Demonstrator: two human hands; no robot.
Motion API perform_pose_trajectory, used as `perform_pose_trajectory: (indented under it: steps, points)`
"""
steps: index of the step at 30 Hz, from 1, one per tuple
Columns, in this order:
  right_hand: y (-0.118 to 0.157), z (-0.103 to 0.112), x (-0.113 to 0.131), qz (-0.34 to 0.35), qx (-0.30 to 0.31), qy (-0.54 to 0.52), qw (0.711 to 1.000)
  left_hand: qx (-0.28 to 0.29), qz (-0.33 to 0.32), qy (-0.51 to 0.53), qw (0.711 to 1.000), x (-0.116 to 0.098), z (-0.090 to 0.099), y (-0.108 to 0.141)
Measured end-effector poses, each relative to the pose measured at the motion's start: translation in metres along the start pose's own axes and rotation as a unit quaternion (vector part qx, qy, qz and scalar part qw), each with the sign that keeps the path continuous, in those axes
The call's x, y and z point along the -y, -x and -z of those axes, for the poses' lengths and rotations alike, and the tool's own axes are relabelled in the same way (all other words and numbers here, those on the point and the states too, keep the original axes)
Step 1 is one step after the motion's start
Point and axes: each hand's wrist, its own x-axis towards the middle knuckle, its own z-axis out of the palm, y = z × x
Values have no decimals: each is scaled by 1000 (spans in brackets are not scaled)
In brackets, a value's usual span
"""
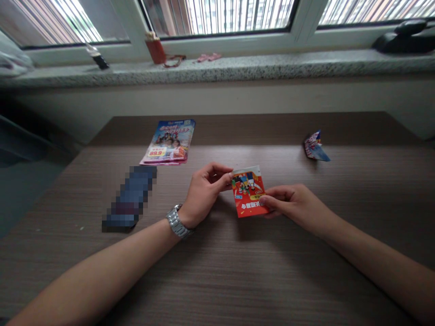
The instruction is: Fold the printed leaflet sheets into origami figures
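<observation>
A small red printed paper [247, 194], with cartoon figures that look upside down and a pale strip along its far edge, is held over the middle of the table. My left hand [207, 192], with a silver watch [177, 222] on the wrist, pinches its upper left corner. On the other side, my right hand [288, 201] grips the lower right edge between thumb and fingers. A stack of colourful flyers [170, 141] lies at the back left. Farther right stands a small folded piece of printed paper [315, 147].
A pixelated dark flat object [131, 198] lies left of my left hand on the brown table [217, 280]. Behind is a stone windowsill [254, 65] bearing a red container [155, 49], pink items [209, 57] and a black object [406, 38].
</observation>
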Motion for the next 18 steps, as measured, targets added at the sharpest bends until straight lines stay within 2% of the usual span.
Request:
perform_pose_trajectory:
  steps: [5, 11, 18]
  points:
    - [1, 1, 4, 16, -15, 12, 1000, 5, 2, 8, 1000, 0, 1, 1]
    - [-2, 1, 3, 35, -68, 13, 997, 3, 5, -9, 1000, -1, 2, 2]
    - [0, 4, 4, 32, -76, 15, 996, 1, 13, 19, 1000, 0, 2, 2]
